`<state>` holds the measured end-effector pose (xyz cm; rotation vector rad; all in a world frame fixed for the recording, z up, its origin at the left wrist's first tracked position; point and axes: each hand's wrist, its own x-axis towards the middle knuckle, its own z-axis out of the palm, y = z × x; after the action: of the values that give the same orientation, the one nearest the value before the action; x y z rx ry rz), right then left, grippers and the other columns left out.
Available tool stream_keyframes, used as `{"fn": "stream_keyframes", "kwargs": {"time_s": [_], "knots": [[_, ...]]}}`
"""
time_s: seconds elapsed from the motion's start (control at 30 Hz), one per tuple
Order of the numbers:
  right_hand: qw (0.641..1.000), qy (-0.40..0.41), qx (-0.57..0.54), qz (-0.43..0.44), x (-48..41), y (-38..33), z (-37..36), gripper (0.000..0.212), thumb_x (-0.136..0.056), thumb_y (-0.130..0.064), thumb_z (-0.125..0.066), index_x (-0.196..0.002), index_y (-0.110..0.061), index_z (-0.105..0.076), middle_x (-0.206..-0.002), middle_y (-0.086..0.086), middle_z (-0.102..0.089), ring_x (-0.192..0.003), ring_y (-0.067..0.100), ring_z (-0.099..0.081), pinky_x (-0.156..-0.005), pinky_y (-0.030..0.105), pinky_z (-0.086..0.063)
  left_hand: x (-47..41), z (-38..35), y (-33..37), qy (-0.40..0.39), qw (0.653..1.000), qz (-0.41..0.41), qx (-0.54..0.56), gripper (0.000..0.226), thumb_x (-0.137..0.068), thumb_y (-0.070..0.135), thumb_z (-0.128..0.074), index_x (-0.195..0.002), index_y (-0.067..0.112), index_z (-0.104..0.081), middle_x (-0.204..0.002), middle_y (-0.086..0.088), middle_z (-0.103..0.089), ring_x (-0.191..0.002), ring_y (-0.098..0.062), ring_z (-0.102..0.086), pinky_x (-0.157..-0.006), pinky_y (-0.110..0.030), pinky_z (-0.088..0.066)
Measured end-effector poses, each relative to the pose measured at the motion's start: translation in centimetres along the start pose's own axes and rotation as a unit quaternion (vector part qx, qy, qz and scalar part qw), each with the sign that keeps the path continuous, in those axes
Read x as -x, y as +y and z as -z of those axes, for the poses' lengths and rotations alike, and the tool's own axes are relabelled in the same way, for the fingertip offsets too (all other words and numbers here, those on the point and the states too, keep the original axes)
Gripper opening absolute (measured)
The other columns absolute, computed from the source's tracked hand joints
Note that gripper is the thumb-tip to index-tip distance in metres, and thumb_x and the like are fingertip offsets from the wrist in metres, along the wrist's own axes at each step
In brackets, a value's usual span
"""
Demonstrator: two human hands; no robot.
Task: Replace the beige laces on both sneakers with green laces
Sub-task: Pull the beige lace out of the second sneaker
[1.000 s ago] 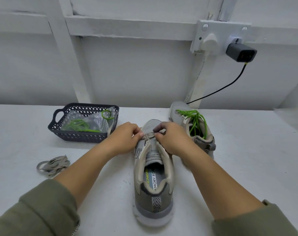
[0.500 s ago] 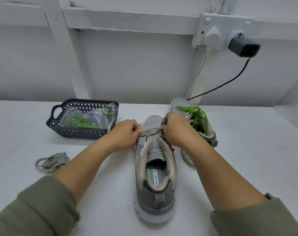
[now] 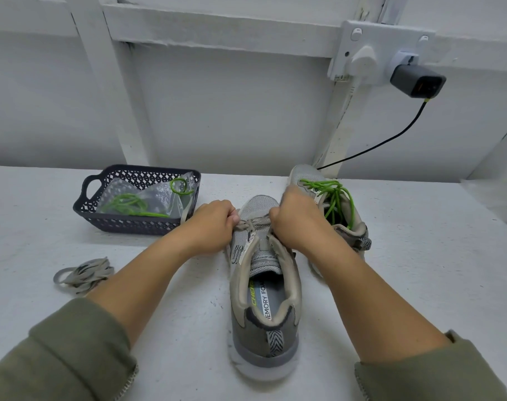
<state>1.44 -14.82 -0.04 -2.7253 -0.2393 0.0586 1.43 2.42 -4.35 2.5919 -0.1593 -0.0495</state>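
Unlacing of the near sneaker [image 3: 264,299] is the step you are on, by my reading. Your left hand [image 3: 210,225] and right hand [image 3: 297,221] sit either side of its lower eyelets, fingers curled, each pinching the beige lace [image 3: 253,222] that crosses between them. That sneaker stands on the table [image 3: 420,256], heel toward you, between your forearms. Next you need to draw the lace out of the remaining eyelets without snagging its tips, then fetch the spare green lace [image 3: 125,204] from the basket [image 3: 130,228].

Count: two sneakers, the far sneaker [image 3: 306,175] just beyond your right hand and already threaded with a green lace [image 3: 323,186], untied. Two beige laces: the one you pinch and a loose bundle [image 3: 83,274] by your left forearm. One basket, holding one clear bag [image 3: 159,195] with the spare green lace; whether that coil is one lace or more, you cannot tell.
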Motion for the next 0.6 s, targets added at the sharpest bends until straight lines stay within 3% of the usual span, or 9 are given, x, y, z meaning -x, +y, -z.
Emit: {"fn": "stream_keyframes", "kwargs": {"time_s": [0.1, 0.2, 0.3, 0.37, 0.43, 0.5, 0.6], "knots": [[0.998, -0.045, 0.01, 0.032, -0.7, -0.6, 0.5, 0.034, -0.095, -0.033, -0.054, -0.128, -0.025, -0.051, -0.128, 0.01, -0.039, -0.107, 0.029, -0.051, -0.078, 0.029, -0.034, 0.0, -0.1, 0.0, 0.002, 1.0, 0.004, 0.0, 0.014, -0.1, 0.022, -0.044, -0.089, 0.016, -0.05, -0.093, -0.003, -0.055, -0.092, -0.024, -0.051, -0.076, -0.034, -0.04], [0.991, -0.056, 0.092, 0.081, -1.7, -0.8, 0.2, 0.018, -0.09, -0.024, -0.063, -0.108, -0.021, -0.068, -0.116, 0.008, -0.054, -0.108, 0.022, -0.05, -0.079, 0.026, -0.038, 0.1, 0.0, 0.2, 0.0, 1.0, 0.003, -0.004, 0.015, -0.1, 0.02, -0.044, -0.088, 0.013, -0.051, -0.096, -0.007, -0.057, -0.093, -0.027, -0.052, -0.081, -0.038, -0.043], [0.983, -0.041, 0.155, 0.09, -1.9, -0.4, 0.2, 0.015, -0.095, -0.011, -0.049, -0.099, -0.008, -0.063, -0.104, 0.009, -0.055, -0.093, 0.023, -0.048, -0.072, 0.026, -0.037, 0.2, 0.1, 0.3, -0.005, 1.0, 0.006, -0.001, 0.016, -0.1, 0.02, -0.043, -0.09, 0.011, -0.053, -0.099, -0.008, -0.059, -0.095, -0.027, -0.053, -0.086, -0.04, -0.045], [0.983, -0.038, 0.15, 0.097, -1.8, -0.2, 0.3, 0.017, -0.097, -0.013, -0.048, -0.104, -0.008, -0.062, -0.112, 0.01, -0.052, -0.091, 0.024, -0.047, -0.071, 0.026, -0.035, 0.3, 0.0, 0.3, -0.003, 1.0, 0.011, 0.0, 0.014, -0.1, 0.02, -0.043, -0.091, 0.013, -0.052, -0.1, -0.007, -0.057, -0.096, -0.026, -0.052, -0.085, -0.038, -0.044], [0.989, -0.048, 0.104, 0.095, -1.6, -0.2, 0.4, 0.024, -0.091, -0.024, -0.062, -0.114, -0.017, -0.063, -0.114, 0.007, -0.047, -0.094, 0.022, -0.051, -0.074, 0.024, -0.036, 0.2, -0.2, 0.2, 0.001, 1.0, 0.013, -0.001, 0.012, -0.1, 0.021, -0.043, -0.091, 0.016, -0.05, -0.1, -0.006, -0.056, -0.096, -0.025, -0.051, -0.082, -0.036, -0.043], [0.992, -0.061, 0.074, 0.087, -2.1, -0.3, 0.1, 0.03, -0.082, -0.029, -0.074, -0.111, -0.022, -0.069, -0.11, 0.006, -0.055, -0.1, 0.021, -0.056, -0.077, 0.025, -0.041, 0.2, -0.3, 0.2, 0.005, 1.0, 0.016, -0.005, 0.012, -0.1, 0.022, -0.043, -0.093, 0.016, -0.05, -0.1, -0.005, -0.056, -0.095, -0.024, -0.051, -0.077, -0.033, -0.039], [0.991, -0.027, 0.105, 0.077, -3.0, -0.5, -1.1, 0.016, -0.083, -0.016, -0.067, -0.099, -0.016, -0.073, -0.102, 0.008, -0.069, -0.1, 0.024, -0.061, -0.078, 0.028, -0.048, 0.2, -0.5, -0.1, 0.022, 0.999, 0.027, -0.003, 0.012, -0.1, 0.019, -0.041, -0.09, 0.019, -0.048, -0.093, 0.001, -0.054, -0.088, -0.019, -0.049, -0.07, -0.029, -0.033]]}}
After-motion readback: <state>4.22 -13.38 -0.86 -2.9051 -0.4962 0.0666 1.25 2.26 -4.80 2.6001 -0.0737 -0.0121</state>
